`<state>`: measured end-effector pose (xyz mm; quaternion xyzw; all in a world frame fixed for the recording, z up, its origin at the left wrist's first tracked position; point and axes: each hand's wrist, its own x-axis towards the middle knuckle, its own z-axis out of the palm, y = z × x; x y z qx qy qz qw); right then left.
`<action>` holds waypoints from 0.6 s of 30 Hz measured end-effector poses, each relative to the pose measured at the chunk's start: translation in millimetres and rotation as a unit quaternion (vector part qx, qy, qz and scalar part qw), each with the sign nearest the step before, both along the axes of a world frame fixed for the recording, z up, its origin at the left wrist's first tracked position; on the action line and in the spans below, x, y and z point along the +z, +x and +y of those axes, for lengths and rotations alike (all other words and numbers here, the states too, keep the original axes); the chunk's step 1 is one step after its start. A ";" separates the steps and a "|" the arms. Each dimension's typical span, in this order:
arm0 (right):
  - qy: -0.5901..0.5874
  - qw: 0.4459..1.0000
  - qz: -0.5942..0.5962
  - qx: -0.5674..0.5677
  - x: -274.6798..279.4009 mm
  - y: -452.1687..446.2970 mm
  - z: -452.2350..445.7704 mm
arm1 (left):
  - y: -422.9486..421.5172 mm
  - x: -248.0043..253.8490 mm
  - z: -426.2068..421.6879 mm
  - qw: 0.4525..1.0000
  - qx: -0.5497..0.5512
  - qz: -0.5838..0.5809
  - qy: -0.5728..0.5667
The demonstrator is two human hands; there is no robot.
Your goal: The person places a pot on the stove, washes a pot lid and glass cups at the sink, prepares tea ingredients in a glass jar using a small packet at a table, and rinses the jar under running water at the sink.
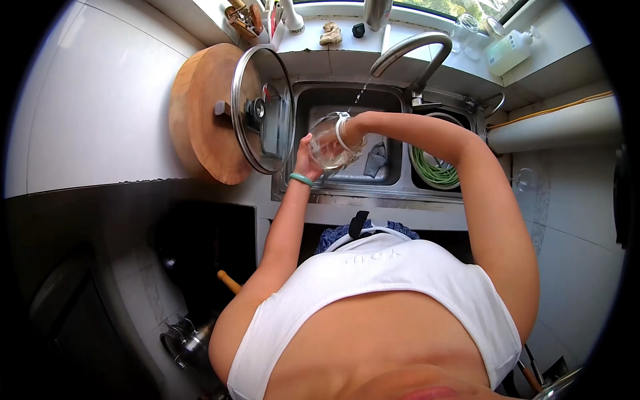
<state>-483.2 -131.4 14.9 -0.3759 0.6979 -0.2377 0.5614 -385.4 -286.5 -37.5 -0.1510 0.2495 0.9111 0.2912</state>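
Observation:
Over the sink's left basin (320, 100), my left hand (307, 160) is wrapped round the outside of a clear glass jar (327, 150), a green bangle on its wrist. My right hand (348, 133) reaches into the jar's mouth; its fingers show only blurred through the glass, and what they hold, if anything, cannot be made out. Water runs from the curved faucet (413, 43) just above the jar. A grey cloth (376, 160) lies on the basin floor, to the right of the jar.
Green beans (433, 172) fill a bowl in the right basin. A glass lid (270, 143) leans by round wooden boards (203, 127) on the left. A soap bottle (510, 53) and glass jars (467, 25) stand on the sill at the back right.

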 end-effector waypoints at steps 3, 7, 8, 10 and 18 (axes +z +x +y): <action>-0.002 0.939 0.338 0.068 17.7 23.9 -6.2 | -6.4 13.4 11.5 0.999 0.038 0.019 -0.016; 0.014 0.879 0.449 0.162 10.8 6.5 -8.1 | -16.3 25.2 11.4 0.999 0.024 0.033 -0.001; 0.057 0.887 0.417 0.191 13.2 5.4 -2.9 | -19.9 28.4 13.1 0.999 0.022 0.025 0.003; 0.015 0.910 0.395 0.127 6.2 6.5 3.1 | -25.1 19.9 14.4 0.999 0.032 0.024 -0.002; -0.041 0.918 -0.119 -0.377 -11.5 1.4 -3.0 | -24.5 7.5 32.6 0.998 0.064 0.014 0.004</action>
